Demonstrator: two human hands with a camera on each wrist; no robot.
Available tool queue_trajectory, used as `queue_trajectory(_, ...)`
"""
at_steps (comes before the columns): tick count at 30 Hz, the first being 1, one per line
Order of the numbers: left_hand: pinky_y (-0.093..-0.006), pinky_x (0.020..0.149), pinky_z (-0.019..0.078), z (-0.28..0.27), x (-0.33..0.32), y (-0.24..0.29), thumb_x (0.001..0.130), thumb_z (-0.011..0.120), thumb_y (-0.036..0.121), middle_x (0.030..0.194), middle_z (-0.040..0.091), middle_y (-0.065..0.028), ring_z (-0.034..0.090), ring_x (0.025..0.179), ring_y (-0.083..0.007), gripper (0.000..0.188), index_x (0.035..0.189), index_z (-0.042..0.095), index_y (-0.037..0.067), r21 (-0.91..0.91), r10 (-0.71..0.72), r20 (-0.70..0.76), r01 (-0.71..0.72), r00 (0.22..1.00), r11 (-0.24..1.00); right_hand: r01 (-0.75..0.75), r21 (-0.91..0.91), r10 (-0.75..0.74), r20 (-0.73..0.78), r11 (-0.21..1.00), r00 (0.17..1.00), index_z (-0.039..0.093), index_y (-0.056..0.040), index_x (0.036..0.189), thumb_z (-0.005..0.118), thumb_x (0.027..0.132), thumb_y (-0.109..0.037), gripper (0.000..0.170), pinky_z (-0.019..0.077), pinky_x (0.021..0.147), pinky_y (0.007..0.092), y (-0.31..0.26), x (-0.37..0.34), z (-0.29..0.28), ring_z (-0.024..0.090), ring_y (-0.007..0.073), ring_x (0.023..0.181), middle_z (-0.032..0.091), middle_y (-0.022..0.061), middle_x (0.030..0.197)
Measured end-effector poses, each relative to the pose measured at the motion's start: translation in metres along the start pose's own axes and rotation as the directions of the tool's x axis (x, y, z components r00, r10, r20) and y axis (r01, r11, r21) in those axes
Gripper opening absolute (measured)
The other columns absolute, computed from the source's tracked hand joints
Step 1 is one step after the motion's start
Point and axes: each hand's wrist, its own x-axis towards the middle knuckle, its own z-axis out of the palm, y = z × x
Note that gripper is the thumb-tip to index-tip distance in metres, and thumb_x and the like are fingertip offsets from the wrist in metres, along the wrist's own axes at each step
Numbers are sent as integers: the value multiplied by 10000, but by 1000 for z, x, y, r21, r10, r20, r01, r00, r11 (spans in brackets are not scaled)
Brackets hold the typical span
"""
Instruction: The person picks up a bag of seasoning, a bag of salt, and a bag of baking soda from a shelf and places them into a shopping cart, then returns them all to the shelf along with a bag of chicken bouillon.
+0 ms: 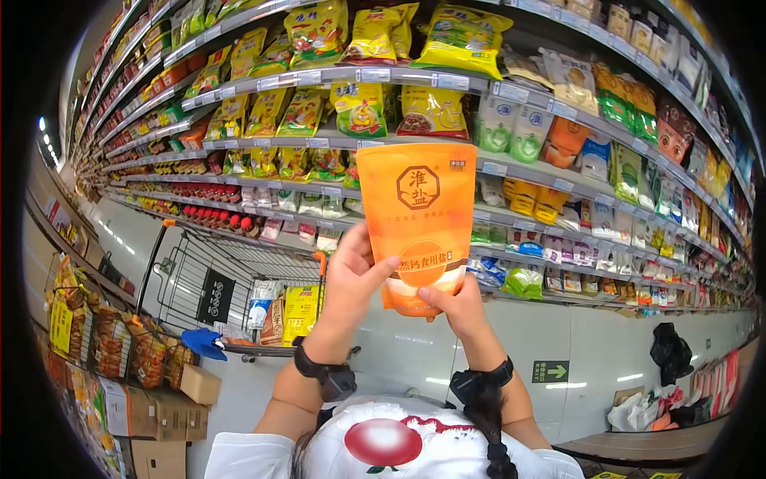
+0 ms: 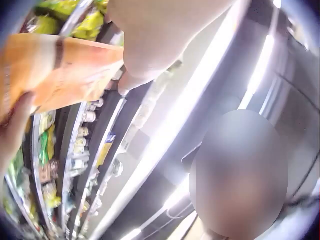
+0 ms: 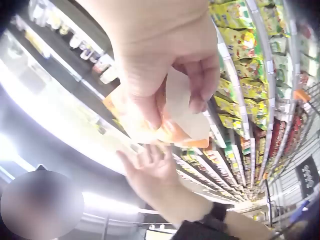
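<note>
Starting well left of the orange pouch, low down, there are brown cartons (image 1: 171, 415), and then a wire shopping cart (image 1: 177, 267) with a blue item (image 1: 203, 343) at its handle and a yellow packet (image 1: 301, 313) inside. Closer in, right at the pouch's lower left edge, here's the left hand (image 1: 357, 275), fingers loosely spread, thumb overlapping the front; how firmly it touches, I cannot tell. And there's the orange pouch (image 1: 419, 207) itself, held up, its printed front facing the head camera, shelves (image 1: 383, 76) stacked behind it. At its lower right, the right hand (image 1: 459, 303) has the grip, thumb on the front and fingers behind, pinching the bottom. Further right of the pouch and lower, a green arrow sign (image 1: 550, 371) marks the floor, and farthest right sits a black bag (image 1: 670, 351).
</note>
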Motion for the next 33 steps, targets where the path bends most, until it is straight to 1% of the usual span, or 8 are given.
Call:
queue_trajectory(5,-274,823,432,18,-16,-16,771,607,18,1014,569,-101,546,949,-158,363,1098,464,-47,40,-50,-128,56,990,998,14,-38,-17,-76,999,997,586,23,882,692,707,-155,272,453,420,210,-15,-19,0,579,109,575,618,68,761)
queue_trajectory(19,-304,904,386,-60,-47,-9,835,519,45,1194,460,-154,474,1075,-194,443,1223,333,-59,93,-130,-211,152,969,984,-150,257,149,21,955,989,547,14,950,645,738,-103,261,425,404,220,46,8,49,577,119,595,602,72,802)
queue_trajectory(22,-348,968,315,-112,-68,-5,858,501,123,1309,316,-203,380,1176,-251,549,1281,206,-63,193,19,-393,62,919,979,-248,188,238,77,950,968,547,7,942,627,757,-107,232,409,401,221,89,29,74,566,117,582,597,68,796)
queue_trajectory(24,-384,1015,214,-166,-91,-8,851,500,162,1381,169,-211,248,1253,-314,677,1323,65,-52,685,177,-451,212,875,697,-349,154,330,135,925,934,551,5,932,624,761,-113,221,402,400,220,124,41,98,558,114,571,595,64,790)
queue_trajectory(25,-384,1015,214,-199,-106,-10,851,500,162,1381,169,-211,248,1253,-314,677,1323,65,-52,690,206,-482,224,851,688,-404,134,389,127,905,913,555,3,922,622,765,-118,210,395,399,219,141,47,109,550,111,561,594,61,784)
queue_trajectory(27,-404,1027,180,-272,-147,-14,779,596,319,1338,181,-292,204,1255,-385,818,1305,111,-77,850,405,-517,510,754,136,-472,66,456,174,879,873,566,-9,895,631,763,-132,191,387,399,211,173,58,137,530,101,537,592,50,751)
queue_trajectory(29,-420,1030,155,-342,-188,-14,729,630,278,1340,149,-306,161,1258,-411,868,1291,93,-107,649,441,-673,760,594,-33,-583,-56,577,251,811,778,545,-38,924,611,784,-146,189,386,393,211,203,69,170,510,85,510,578,23,731)
queue_trajectory(33,-408,1017,206,-474,-268,-15,669,661,424,1314,220,-301,218,1234,-415,987,1292,106,-102,205,546,-837,949,44,238,-686,-185,698,362,704,618,557,-68,880,632,766,-139,154,384,382,200,261,90,236,481,75,448,555,-1,644)
